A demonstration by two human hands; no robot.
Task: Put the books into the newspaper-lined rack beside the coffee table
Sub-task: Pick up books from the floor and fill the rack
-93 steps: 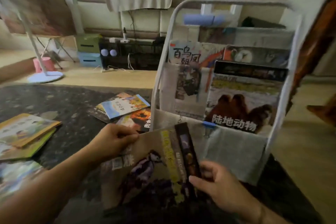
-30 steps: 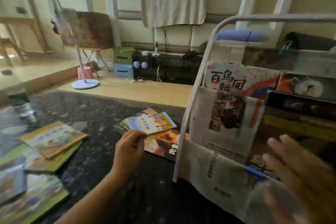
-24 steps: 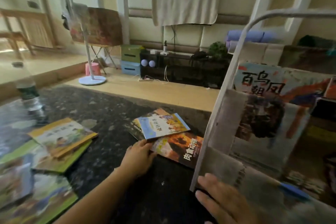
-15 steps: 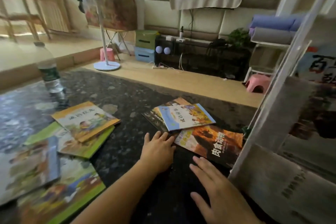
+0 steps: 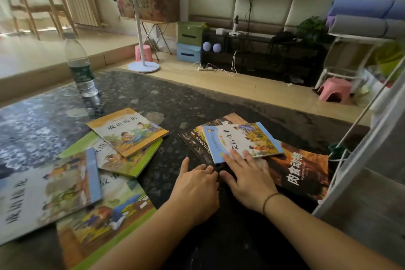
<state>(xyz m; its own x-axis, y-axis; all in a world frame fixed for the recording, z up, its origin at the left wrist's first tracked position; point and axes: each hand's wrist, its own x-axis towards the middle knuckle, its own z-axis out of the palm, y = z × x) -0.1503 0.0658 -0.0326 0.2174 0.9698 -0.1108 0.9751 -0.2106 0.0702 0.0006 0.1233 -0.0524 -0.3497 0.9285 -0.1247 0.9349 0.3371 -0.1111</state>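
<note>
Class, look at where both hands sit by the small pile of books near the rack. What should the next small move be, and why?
Probably pinch the blue-bordered book and lift it. It lies on top of the pile, the right hand already rests flat on its near edge, the left hand is beside it, and the rack stands just to the right.

A dark speckled table point(image 5: 171, 98) carries a water bottle point(image 5: 80, 68) far left, four overlapping books point(image 5: 128, 131) near left, and three stacked books point(image 5: 243, 139) right.

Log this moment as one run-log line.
left hand: open, on table | right hand: open, fingers on blue-bordered book | rack: right edge
</note>
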